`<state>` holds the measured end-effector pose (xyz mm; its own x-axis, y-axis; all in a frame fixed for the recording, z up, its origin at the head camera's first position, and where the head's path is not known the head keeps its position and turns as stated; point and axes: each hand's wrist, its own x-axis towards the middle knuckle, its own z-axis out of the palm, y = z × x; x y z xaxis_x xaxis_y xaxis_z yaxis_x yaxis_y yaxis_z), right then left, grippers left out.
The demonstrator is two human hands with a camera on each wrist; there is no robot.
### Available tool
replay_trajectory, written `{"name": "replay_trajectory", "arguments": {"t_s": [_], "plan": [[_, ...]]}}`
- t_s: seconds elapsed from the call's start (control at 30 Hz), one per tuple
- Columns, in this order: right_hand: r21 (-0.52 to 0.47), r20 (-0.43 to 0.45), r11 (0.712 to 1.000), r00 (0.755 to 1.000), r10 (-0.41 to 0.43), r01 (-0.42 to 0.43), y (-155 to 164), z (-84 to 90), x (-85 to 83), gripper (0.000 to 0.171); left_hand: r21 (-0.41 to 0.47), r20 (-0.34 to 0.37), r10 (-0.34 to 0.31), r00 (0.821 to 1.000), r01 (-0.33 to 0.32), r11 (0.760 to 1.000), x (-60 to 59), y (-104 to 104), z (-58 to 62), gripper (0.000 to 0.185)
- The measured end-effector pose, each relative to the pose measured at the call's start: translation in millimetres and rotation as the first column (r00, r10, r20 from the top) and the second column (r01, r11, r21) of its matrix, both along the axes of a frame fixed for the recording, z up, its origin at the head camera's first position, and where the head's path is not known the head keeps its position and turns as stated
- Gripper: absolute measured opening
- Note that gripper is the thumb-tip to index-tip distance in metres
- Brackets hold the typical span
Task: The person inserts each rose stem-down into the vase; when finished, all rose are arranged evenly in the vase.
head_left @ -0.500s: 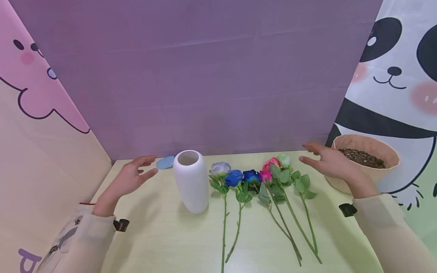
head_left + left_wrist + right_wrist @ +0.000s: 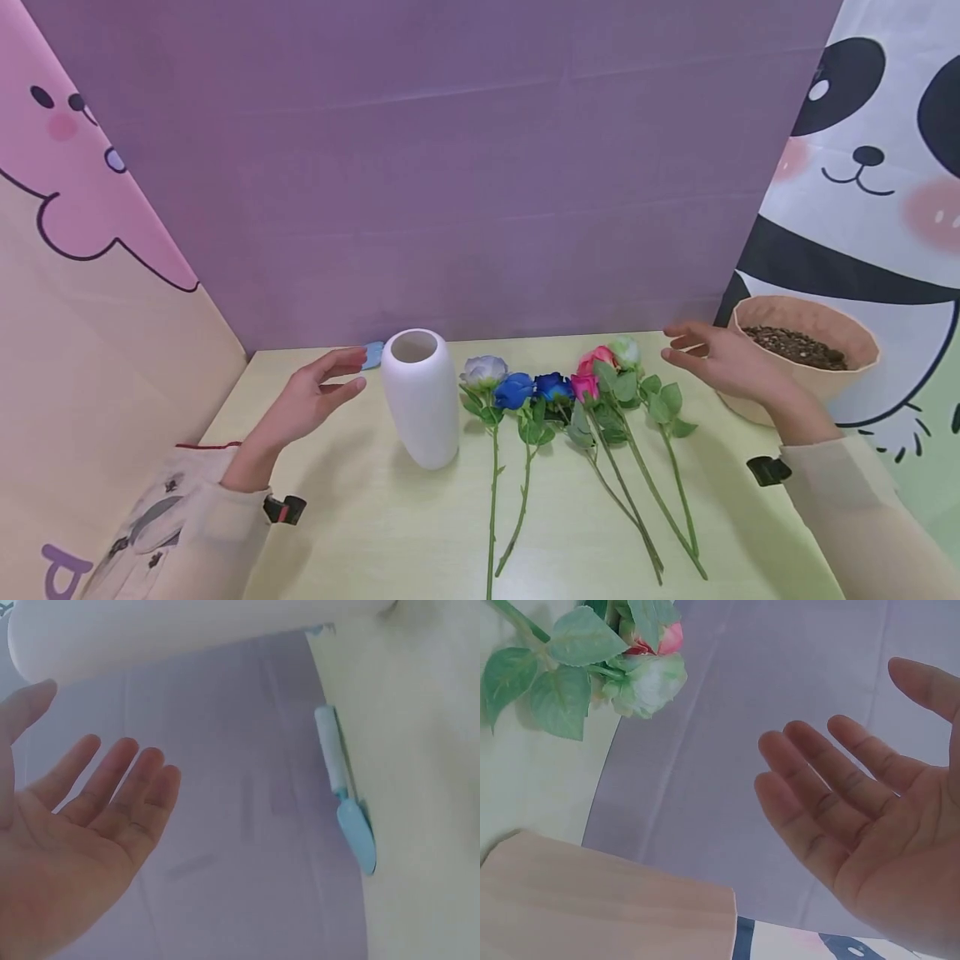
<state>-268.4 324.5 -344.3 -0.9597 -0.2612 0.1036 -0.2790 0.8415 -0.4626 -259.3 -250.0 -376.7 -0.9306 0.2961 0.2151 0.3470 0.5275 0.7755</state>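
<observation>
My left hand point(image 2: 311, 400) hovers over the table just left of a tall white vase point(image 2: 422, 404), fingers relaxed and holding nothing. Behind its fingertips lies a light blue trowel point(image 2: 331, 750), mostly hidden by hand and vase in the head view but whole in the left wrist view. My right hand point(image 2: 723, 358) is raised with loosely bent fingers, nothing in them, in front of a pinkish plant pot point(image 2: 810, 312). Between the hands lie artificial flowers: a pale lilac one point(image 2: 484, 372), blue ones point(image 2: 514, 391), pink ones point(image 2: 584, 387) and a whitish-green one point(image 2: 651, 684).
Dark soil point(image 2: 795, 346) fills the pot at the table's right. The flower stems point(image 2: 492, 508) point toward the near edge of the pale yellow table point(image 2: 352, 533). A purple backdrop point(image 2: 465, 183) stands along the back, with cartoon-printed panels at both sides, one showing a panda point(image 2: 862, 242).
My left hand has moved right, toward the vase, and now covers more of the trowel. The right hand has barely shifted. Vase, flowers and pot stay where they were.
</observation>
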Motion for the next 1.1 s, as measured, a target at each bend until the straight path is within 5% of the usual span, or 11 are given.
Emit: {"name": "replay_trajectory", "arguments": {"t_s": [0.47, 1.1], "plan": [[-0.017, 0.000, 1.000, 1.000, 0.002, -0.002, 0, -6.4, 6.2, 0.038, 0.098, -0.025, -0.065, 0.998, 0.067, 0.993, 9.8, 20, -4.9, 0.054], [-0.207, 0.225, 0.978, 0.974, 0.022, 0.026, 11, -36.5, 9.3, 0.037, 0.169, 0.030, -0.093, 0.995, 0.087, 0.982, 13.4, 34, -5.8, 0.063]]}}
